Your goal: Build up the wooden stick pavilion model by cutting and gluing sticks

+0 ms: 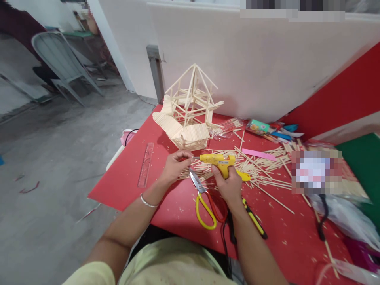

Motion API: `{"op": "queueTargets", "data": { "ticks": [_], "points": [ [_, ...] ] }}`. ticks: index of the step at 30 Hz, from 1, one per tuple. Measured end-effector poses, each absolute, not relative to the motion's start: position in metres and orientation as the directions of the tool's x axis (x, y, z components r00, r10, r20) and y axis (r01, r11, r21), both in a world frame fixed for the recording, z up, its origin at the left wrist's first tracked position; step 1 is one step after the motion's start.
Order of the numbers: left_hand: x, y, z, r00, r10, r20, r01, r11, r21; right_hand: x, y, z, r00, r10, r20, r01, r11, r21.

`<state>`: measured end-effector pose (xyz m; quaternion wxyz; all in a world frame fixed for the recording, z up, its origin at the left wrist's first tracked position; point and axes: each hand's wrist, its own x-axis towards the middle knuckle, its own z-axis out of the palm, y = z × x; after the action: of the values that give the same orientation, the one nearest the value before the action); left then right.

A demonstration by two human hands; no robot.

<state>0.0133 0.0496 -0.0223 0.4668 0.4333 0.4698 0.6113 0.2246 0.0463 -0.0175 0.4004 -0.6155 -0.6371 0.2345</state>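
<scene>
My right hand (pixel 229 183) is wrapped round the handle of a yellow hot glue gun (pixel 218 159), its nozzle pointing left. At the nozzle tip, the fingers of my left hand (pixel 176 164) are pinched together; what they hold, if anything, is too small to make out. Scissors (pixel 200 187) with one yellow and one red handle lie below the two hands. Many thin wooden sticks (pixel 267 170) are strewn under and beside the glue gun. Just beyond my hands stands a pavilion-like stick model (pixel 192 107) with a pointed frame top and slatted lower roof panels.
A clear ruler (pixel 145 165) lies left on the red table (pixel 118 188). A yellow-black cutter (pixel 254 219) rests beside my right forearm. Packaged supplies (pixel 268 128), a pink strip (pixel 259 154) and plastic bags (pixel 347 217) are to the right. Behind stands a pale board (pixel 252 59); a chair (pixel 61 55) is far left.
</scene>
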Motion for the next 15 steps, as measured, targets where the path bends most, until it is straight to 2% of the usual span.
{"op": "queueTargets", "data": {
  "ticks": [15],
  "points": [
    [0.016, 0.047, -0.0187, -0.157, 0.987, 0.047, -0.247, -0.085, 0.965, 0.2253, 0.0472, -0.0189, 0.099, 0.973, 0.209, 0.566, 0.118, -0.816]
  ]
}}
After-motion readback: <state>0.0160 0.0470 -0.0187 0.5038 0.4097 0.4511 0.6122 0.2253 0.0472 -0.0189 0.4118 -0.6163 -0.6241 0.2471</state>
